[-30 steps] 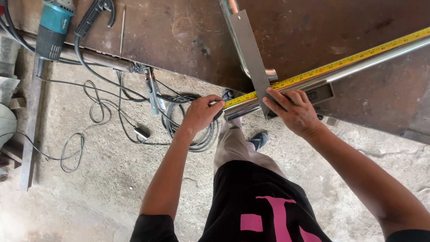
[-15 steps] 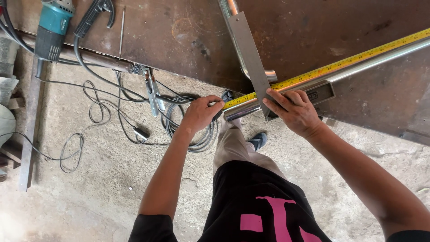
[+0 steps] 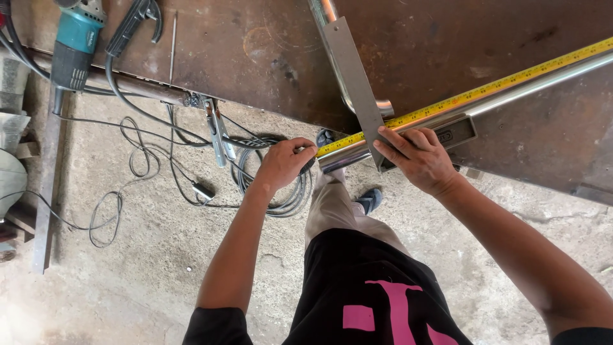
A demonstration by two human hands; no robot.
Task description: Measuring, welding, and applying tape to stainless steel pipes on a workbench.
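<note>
The left hand [image 3: 284,163] pinches the near end of the yellow tape [image 3: 472,94] at the end of the steel tube [image 3: 447,108], while the right hand [image 3: 418,156] lies half-open on the tube, fingers pressing the flat square [image 3: 354,80] against it. The tube runs right and far across the rusty table [image 3: 255,57], its end overhanging the near edge. It looks stiff, heavy and slick, best gripped around its body; the tape is thin and springy. Far left lie a grinder [image 3: 75,45] and cables [image 3: 159,153].

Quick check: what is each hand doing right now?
Left hand: closed, pinching the end of the yellow tape measure at the steel tube end.
Right hand: open, fingers pressing the flat metal square against the tube.
</note>
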